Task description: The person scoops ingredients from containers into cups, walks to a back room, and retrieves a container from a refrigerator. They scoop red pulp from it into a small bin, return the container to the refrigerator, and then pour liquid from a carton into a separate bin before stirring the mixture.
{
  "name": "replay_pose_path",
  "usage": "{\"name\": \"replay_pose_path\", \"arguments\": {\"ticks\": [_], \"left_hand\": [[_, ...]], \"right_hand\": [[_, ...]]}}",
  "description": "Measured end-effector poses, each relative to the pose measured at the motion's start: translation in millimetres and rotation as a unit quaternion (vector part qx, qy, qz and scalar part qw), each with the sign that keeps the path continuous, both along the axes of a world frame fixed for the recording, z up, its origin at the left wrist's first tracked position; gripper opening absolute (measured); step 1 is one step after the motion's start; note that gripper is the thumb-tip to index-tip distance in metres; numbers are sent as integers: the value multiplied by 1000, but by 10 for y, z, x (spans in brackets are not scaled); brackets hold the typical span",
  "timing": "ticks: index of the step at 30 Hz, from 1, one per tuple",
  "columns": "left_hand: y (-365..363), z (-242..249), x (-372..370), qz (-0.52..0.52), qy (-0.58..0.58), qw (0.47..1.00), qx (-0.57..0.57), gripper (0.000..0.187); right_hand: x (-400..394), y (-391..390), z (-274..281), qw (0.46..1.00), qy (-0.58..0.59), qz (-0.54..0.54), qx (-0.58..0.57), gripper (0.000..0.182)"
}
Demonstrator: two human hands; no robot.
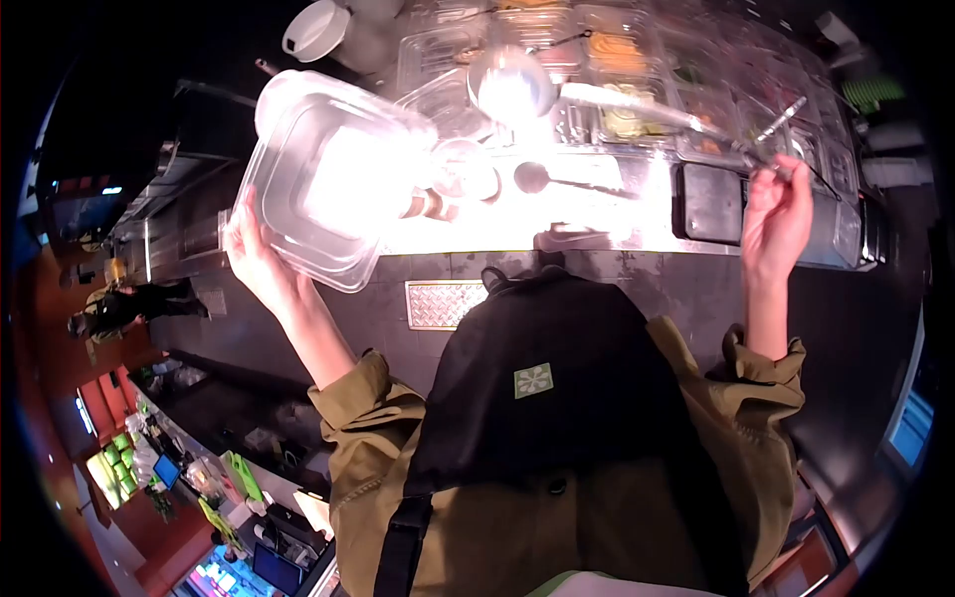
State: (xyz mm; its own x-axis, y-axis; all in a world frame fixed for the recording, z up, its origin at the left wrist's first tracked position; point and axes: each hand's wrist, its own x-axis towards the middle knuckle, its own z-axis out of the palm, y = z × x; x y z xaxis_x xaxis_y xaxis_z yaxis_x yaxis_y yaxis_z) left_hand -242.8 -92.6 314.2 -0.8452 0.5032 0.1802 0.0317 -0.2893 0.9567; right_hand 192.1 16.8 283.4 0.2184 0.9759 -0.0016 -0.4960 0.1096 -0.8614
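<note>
My left hand (257, 249) grips the side of a clear plastic food container (303, 204), tilted over the left part of the counter. Bright glare washes out part of its inside. My right hand (778, 221) is closed on the far end of a ladle's handle (647, 102). The round bowl of the ladle (510, 88) is up and to the left, over the front food tubs. A smaller dark ladle (534, 177) lies on the glaring counter below it. Small round cups (466, 169) stand just right of the container.
Rows of clear tubs of food (627, 50) fill the back of the counter. A dark rectangular pan (708, 202) sits near the right front edge. At top left is a white bowl (316, 30). A metal tread plate (445, 304) lies on the floor. Another person (129, 306) stands far left.
</note>
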Motion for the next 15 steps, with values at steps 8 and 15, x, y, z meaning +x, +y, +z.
{"name": "replay_pose_path", "arguments": {"ticks": [8, 15], "left_hand": [[682, -111, 1300, -172, 170, 960, -142, 20], [1060, -1409, 2056, -377, -100, 916, -98, 15]], "right_hand": [[134, -1, 329, 992, -118, 13, 54, 34], [580, -28, -468, 975, -219, 18, -46, 26]]}}
